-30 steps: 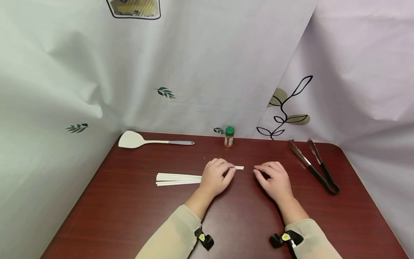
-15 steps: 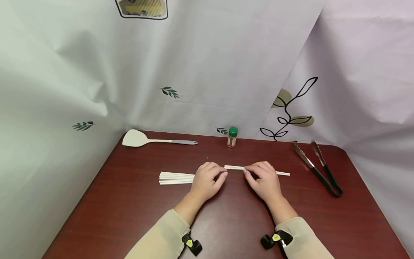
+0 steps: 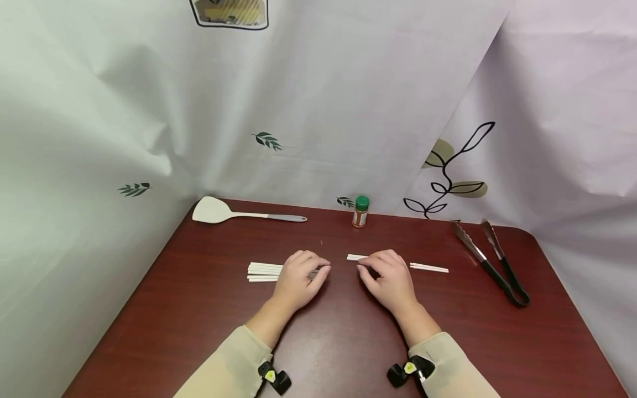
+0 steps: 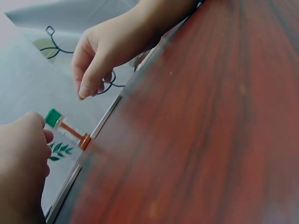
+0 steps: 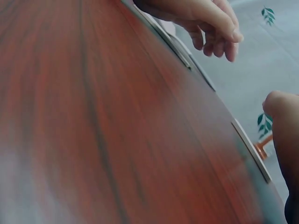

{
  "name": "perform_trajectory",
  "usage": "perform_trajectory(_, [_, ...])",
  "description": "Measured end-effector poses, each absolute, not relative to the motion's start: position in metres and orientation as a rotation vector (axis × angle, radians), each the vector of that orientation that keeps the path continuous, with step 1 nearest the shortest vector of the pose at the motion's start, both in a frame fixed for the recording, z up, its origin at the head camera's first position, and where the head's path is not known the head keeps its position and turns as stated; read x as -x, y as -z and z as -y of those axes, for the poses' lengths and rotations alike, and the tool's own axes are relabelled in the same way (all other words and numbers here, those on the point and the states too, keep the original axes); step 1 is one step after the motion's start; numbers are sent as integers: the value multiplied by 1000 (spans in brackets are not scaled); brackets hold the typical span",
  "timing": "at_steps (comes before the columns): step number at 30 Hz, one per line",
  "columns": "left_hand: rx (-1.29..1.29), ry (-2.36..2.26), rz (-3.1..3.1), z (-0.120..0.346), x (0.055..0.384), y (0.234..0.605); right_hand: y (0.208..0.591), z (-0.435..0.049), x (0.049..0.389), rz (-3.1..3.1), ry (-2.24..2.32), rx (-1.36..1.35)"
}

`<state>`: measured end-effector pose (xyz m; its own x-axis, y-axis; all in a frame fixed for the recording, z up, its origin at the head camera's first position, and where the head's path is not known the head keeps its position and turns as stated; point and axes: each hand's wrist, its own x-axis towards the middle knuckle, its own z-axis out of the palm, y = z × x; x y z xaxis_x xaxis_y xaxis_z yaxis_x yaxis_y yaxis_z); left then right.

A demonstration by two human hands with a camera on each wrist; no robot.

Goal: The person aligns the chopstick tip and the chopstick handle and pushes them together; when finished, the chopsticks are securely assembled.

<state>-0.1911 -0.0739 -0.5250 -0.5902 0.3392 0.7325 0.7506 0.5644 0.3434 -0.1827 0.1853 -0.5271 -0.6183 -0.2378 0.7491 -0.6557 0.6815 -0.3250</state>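
Several thin white sticks (image 3: 262,272), like chopsticks, lie side by side on the table. Their right part passes behind my left hand (image 3: 299,279), whose fingers are loosely curved. My right hand (image 3: 389,279) rests a little to the right, its thumb and fingers also bent with nothing visible between them. White sticks (image 3: 353,257) show just left of the right hand. More white sticks (image 3: 429,267) show to its right. The right hand hides the stretch between these. In the right wrist view the left hand (image 5: 212,28) hangs loosely with nothing in its fingers.
At the back edge of the dark red table (image 3: 318,342) stands a green-capped spice bottle (image 3: 360,212). A white spatula (image 3: 214,211) with a grey handle lies back left. Metal tongs (image 3: 492,262) with black handles lie spread at the right. A white cloth hangs behind.
Both hands have moved left. The left hand has come away from the white sticks in the middle and is over the left bundle. Sticks right of the right hand have come into sight.
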Motion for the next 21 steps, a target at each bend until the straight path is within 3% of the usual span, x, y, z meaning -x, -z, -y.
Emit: perform_trajectory(21, [618, 796, 2235, 161, 185, 526, 529, -123, 187, 2220, -806, -763])
